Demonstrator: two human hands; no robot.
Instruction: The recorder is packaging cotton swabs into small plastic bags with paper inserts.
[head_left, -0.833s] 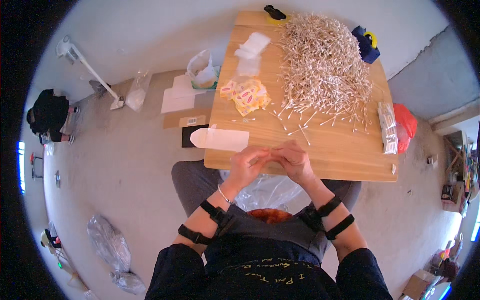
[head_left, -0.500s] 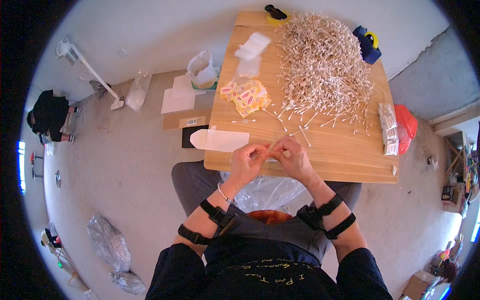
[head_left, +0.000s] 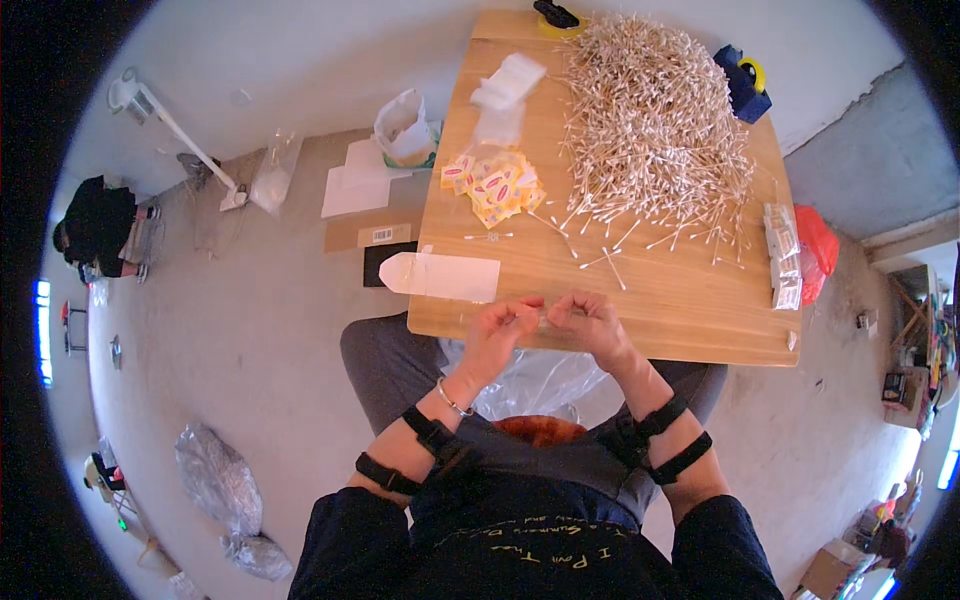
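My left hand (head_left: 503,328) and my right hand (head_left: 588,322) are close together over the near edge of the wooden table (head_left: 660,325). Both are closed, thumbs pinched to fingers, on something thin and pale between them, too small to make out. Left of them lies a white pointed card strip (head_left: 445,277). A few loose cotton swabs (head_left: 604,262) are scattered just beyond my fingers. Farther off, a big heap of cotton swabs (head_left: 655,125) covers the table's right half. Yellow-and-white printed slips (head_left: 497,187) are piled left of it, below clear plastic bags (head_left: 508,82).
White packets (head_left: 782,255) line the table's right edge, beside a red bag (head_left: 816,252). A dark blue tape dispenser (head_left: 742,95) and a yellow tape roll (head_left: 557,27) stand at the back. A lined bin (head_left: 402,130) is left of the table. Another person (head_left: 100,225) bends at far left.
My hands have drawn slightly apart and lowered a little toward me. The table's things look shifted slightly with the view; the swabs and slips otherwise stay put.
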